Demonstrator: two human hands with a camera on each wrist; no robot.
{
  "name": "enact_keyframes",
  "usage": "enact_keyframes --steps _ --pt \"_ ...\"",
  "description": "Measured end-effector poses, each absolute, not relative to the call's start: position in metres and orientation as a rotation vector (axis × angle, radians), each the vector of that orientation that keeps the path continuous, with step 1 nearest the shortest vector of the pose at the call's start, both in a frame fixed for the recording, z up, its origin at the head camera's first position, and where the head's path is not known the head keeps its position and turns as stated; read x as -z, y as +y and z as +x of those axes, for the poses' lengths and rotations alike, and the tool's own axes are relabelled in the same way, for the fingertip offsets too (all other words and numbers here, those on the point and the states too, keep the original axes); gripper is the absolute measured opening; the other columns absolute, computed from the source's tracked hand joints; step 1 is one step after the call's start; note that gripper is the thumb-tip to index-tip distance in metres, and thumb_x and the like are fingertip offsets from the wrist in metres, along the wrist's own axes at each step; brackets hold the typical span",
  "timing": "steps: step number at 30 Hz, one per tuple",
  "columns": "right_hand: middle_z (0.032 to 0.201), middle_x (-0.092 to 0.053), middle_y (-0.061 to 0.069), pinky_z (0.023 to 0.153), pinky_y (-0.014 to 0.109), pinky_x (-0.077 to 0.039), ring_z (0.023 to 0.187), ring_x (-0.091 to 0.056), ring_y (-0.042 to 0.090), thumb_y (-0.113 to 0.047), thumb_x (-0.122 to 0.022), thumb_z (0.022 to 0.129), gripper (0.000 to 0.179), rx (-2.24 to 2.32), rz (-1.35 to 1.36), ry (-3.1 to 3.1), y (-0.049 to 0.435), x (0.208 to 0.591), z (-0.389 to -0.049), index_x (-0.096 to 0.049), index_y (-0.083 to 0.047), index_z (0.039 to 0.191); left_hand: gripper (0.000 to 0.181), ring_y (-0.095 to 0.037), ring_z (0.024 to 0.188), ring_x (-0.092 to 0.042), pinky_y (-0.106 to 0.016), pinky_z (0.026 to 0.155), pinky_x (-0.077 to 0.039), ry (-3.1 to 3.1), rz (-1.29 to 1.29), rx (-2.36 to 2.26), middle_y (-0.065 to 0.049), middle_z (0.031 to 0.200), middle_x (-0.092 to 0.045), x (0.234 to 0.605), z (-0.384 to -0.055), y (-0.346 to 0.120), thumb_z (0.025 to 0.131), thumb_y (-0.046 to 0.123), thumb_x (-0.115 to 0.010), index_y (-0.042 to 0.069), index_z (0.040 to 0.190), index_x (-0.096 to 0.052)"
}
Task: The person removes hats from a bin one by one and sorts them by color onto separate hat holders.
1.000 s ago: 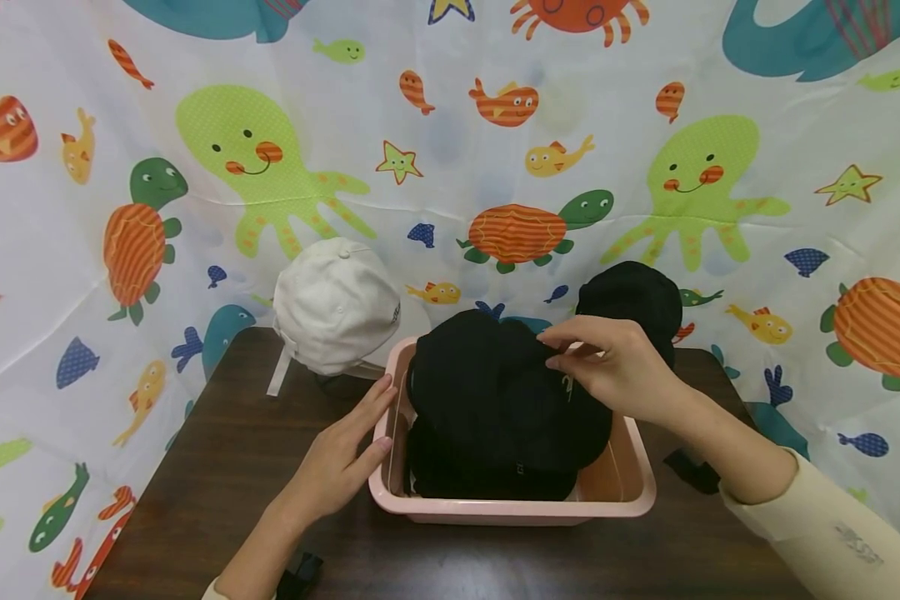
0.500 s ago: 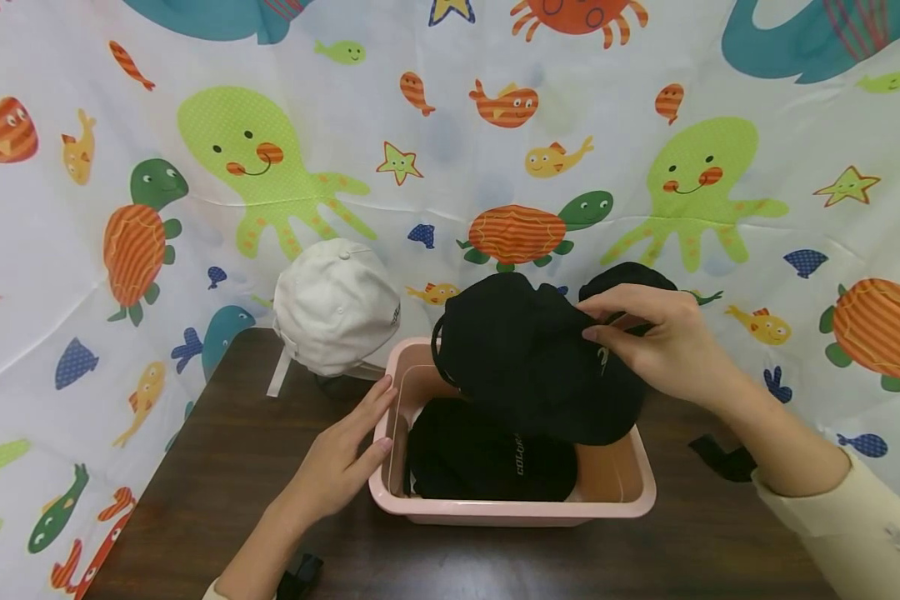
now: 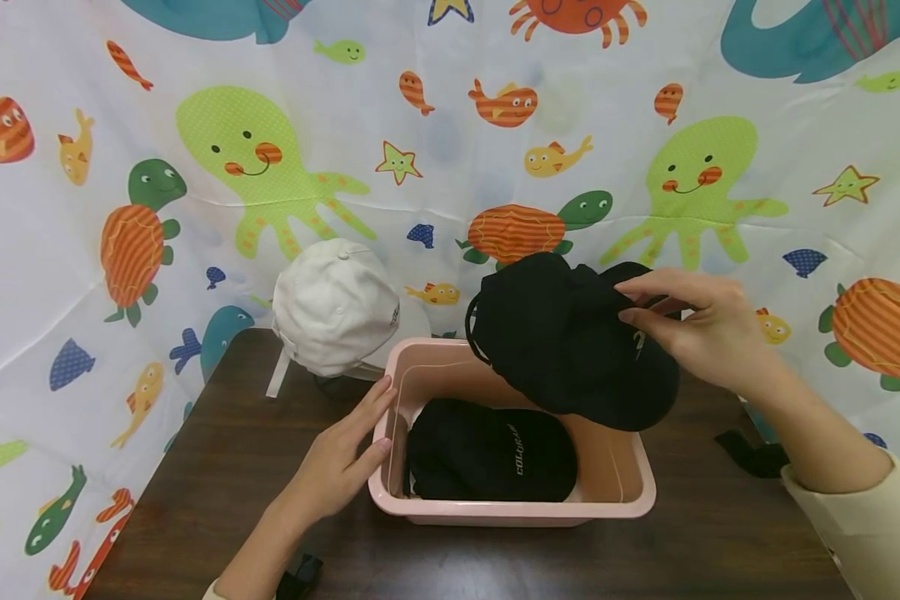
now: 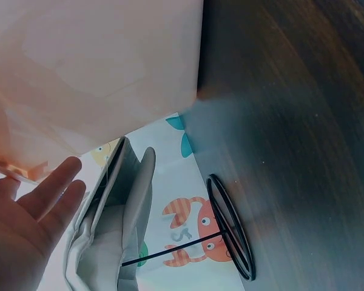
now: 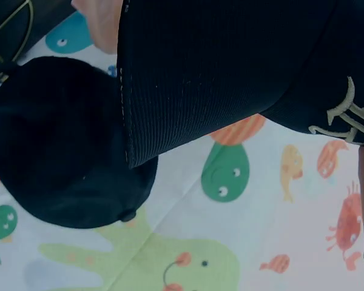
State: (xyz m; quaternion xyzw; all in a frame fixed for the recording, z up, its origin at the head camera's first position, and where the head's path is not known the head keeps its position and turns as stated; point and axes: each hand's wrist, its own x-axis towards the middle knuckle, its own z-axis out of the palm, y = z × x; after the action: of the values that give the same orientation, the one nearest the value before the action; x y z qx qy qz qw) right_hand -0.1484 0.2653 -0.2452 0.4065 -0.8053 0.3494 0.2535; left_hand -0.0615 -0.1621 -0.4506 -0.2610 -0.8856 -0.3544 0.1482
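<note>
A black baseball cap hangs tilted above the right back of a pink plastic basin. My right hand pinches it between thumb and fingertips, near a small light emblem. In the right wrist view the held cap's ribbed brim spans the top. Inside the basin lies another black cap with light lettering on its front. Extended fingers of my left hand rest on the basin's left rim; in the left wrist view they touch its side.
Back left, a white cap sits on a black wire stand. A further black cap is at the back right, mostly behind the held cap. Behind the dark wooden table hangs a sea-animal print curtain.
My right hand has lifted the black cap out of the basin, up and to the right. This uncovers the lettered cap underneath. My left hand stays on the rim.
</note>
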Motion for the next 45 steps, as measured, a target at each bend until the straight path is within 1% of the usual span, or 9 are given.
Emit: enact_keyframes --steps 2,4,9,14,22,27,34,41,45 --pt "0.097 -0.077 -0.001 0.075 0.01 -0.053 0.084 -0.067 -0.005 0.032 -0.079 0.063 0.049 -0.943 1.088 -2.178 0.268 0.244 -0.149 -0.08 0.003 0.103 0.06 -0.019 0.151 -0.039 -0.012 0.118 -0.02 -2.543 -0.755 1.018 -0.001 0.171 -0.031 0.451 -0.062 -0.162 0.104 0.019 -0.06 0.009 0.161 -0.042" --pt "0.098 -0.077 -0.004 0.075 0.009 -0.053 0.083 -0.067 -0.006 0.031 -0.08 0.064 0.046 -0.937 1.056 -2.179 0.272 0.242 -0.15 -0.08 0.004 0.102 0.06 -0.019 0.151 -0.039 -0.012 0.118 -0.02 -2.54 -0.757 1.021 -0.001 0.171 -0.031 0.451 -0.062 -0.162 0.104 0.019 -0.06 0.008 0.16 -0.043" --pt "0.1 -0.075 -0.014 0.077 0.007 -0.051 0.084 -0.065 -0.007 0.027 -0.081 0.068 0.04 -0.904 0.961 -2.202 0.281 0.236 -0.149 -0.08 0.004 0.101 0.06 -0.019 0.152 -0.038 -0.012 0.118 -0.019 -2.536 -0.758 1.028 -0.002 0.171 -0.031 0.45 -0.061 -0.162 0.104 0.019 -0.06 0.009 0.161 -0.042" --pt "0.1 -0.075 -0.013 0.077 0.006 -0.049 0.087 -0.065 -0.008 0.029 -0.079 0.068 0.04 -0.886 0.918 -2.192 0.288 0.231 -0.152 -0.08 0.006 0.101 0.06 -0.019 0.152 -0.038 -0.012 0.118 -0.019 -2.531 -0.755 1.026 -0.002 0.17 -0.032 0.45 -0.061 -0.162 0.104 0.018 -0.06 0.008 0.16 -0.043" --pt "0.101 -0.068 -0.03 0.08 0.005 -0.048 0.088 -0.064 -0.008 0.027 -0.078 0.072 0.034 -0.857 0.853 -2.217 0.3 0.225 -0.156 -0.08 0.007 0.099 0.06 -0.019 0.151 -0.04 -0.011 0.117 -0.019 -2.534 -0.748 1.015 -0.001 0.17 -0.032 0.45 -0.061 -0.163 0.103 0.019 -0.06 0.008 0.16 -0.044" --pt "0.099 -0.069 -0.031 0.08 0.004 -0.048 0.089 -0.064 -0.009 0.028 -0.077 0.071 0.033 -0.857 0.83 -2.204 0.309 0.225 -0.164 -0.079 0.009 0.098 0.06 -0.019 0.151 -0.04 -0.012 0.117 -0.019 -2.535 -0.748 1.007 -0.001 0.17 -0.032 0.45 -0.061 -0.163 0.104 0.019 -0.06 0.009 0.16 -0.043" --pt "0.1 -0.067 -0.035 0.079 0.003 -0.047 0.088 -0.064 -0.012 0.031 -0.076 0.071 0.038 -0.846 0.77 -2.218 0.326 0.228 -0.177 -0.079 0.009 0.102 0.06 -0.02 0.151 -0.04 -0.012 0.118 -0.019 -2.535 -0.748 1.002 -0.002 0.17 -0.033 0.449 -0.061 -0.162 0.104 0.02 -0.06 0.01 0.16 -0.043" --pt "0.095 -0.063 -0.039 0.077 0.001 -0.044 0.087 -0.061 -0.015 0.022 -0.076 0.08 0.032 -0.846 0.626 -2.278 0.337 0.232 -0.189 -0.079 0.006 0.107 0.059 -0.02 0.15 -0.041 -0.012 0.118 -0.019 -2.547 -0.741 0.994 -0.001 0.17 -0.034 0.45 -0.06 -0.161 0.104 0.02 -0.06 0.007 0.159 -0.045" --pt "0.094 -0.063 -0.039 0.077 0.001 -0.045 0.085 -0.061 -0.015 0.023 -0.076 0.081 0.031 -0.878 0.606 -2.269 0.342 0.238 -0.196 -0.079 0.008 0.107 0.059 -0.02 0.15 -0.041 -0.013 0.118 -0.019 -2.547 -0.74 0.987 -0.001 0.17 -0.033 0.45 -0.06 -0.162 0.104 0.021 -0.06 0.008 0.159 -0.045"
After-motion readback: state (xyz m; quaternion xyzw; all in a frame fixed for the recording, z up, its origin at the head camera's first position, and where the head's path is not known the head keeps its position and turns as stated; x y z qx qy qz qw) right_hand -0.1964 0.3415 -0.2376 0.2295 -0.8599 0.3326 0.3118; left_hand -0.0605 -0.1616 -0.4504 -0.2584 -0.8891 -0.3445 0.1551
